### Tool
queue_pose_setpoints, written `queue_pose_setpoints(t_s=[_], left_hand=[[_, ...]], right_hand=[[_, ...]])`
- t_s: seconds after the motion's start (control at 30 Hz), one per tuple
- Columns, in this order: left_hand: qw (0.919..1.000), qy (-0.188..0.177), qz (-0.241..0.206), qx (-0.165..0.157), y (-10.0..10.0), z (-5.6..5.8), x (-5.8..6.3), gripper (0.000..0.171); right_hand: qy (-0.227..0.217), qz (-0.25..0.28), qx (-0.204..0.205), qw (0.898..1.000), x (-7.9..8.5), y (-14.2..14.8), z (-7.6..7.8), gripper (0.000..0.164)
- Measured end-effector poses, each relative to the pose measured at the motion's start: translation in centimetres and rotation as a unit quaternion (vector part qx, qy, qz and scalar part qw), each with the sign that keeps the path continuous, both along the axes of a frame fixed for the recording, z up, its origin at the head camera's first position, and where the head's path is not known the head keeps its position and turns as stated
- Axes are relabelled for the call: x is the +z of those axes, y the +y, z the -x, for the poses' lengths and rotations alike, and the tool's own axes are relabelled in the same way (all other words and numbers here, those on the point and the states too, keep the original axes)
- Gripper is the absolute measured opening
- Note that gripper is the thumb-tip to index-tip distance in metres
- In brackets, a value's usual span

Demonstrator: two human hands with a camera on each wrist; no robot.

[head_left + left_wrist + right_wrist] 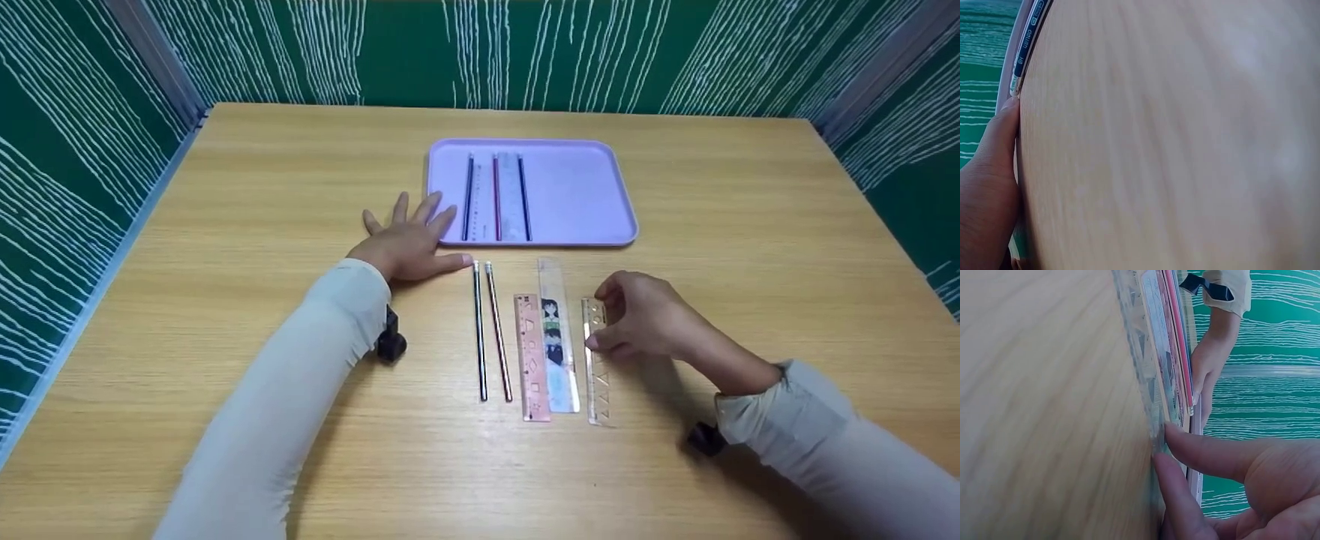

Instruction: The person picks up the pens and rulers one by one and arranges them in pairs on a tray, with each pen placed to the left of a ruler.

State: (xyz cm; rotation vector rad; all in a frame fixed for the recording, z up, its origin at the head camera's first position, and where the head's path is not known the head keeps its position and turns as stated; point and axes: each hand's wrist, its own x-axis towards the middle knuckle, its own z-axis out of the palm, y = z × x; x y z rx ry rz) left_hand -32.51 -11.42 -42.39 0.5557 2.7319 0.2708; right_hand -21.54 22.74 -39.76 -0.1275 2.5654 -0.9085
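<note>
Transparent plastic ruler [595,386] pinched in the nearer right hand [641,315], just left of its knuckles, long axis running mostly back toward the person, with the left hand [406,244] splayed, gripping nothing, well apart leftward.

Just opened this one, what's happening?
A person's right hand pinches a clear plastic ruler with cut-out shapes at the right end of a row on the wooden table. Left of it lie a clear ruler with cartoon figures, a pink plastic ruler and two striped pencils. The left hand is spread at the front left corner of a lilac rectangular tray, which holds three slim pencils and two clear rulers.
</note>
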Motion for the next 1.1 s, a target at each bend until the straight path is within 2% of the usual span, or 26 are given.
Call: queue_pose_setpoints(t_s=[0.27, 0.57, 0.8, 0.97, 1.1], left_hand=[[1.0000, 0.000, -0.001, -0.003, 0.18, 0.06, 0.04, 0.100], [1.0000, -0.002, 0.000, -0.002, 0.03, 0.05, -0.13, 0.101], [1.0000, -0.003, 0.001, 0.005, -0.51, -0.07, -0.38, 0.101], [1.0000, -0.003, 0.001, 0.002, -0.29, -0.30, -0.36, 0.101], [1.0000, 0.001, 0.000, -0.001, 0.18, -0.08, -0.12, 0.101]], right_hand=[[0.019, 0.003, 0.004, 1.000, -0.11, 0.17, -0.22, 0.068], [0.034, 0.012, -0.004, 0.999, -0.51, 0.07, -0.45, 0.068], [0.062, -0.013, 0.022, 0.998, -0.61, -0.06, 0.02, 0.065], [0.041, 0.013, 0.014, 0.999, -0.64, 0.08, -0.18, 0.064], [0.039, 0.022, 0.002, 0.999, -0.44, 0.31, -0.43, 0.063]])
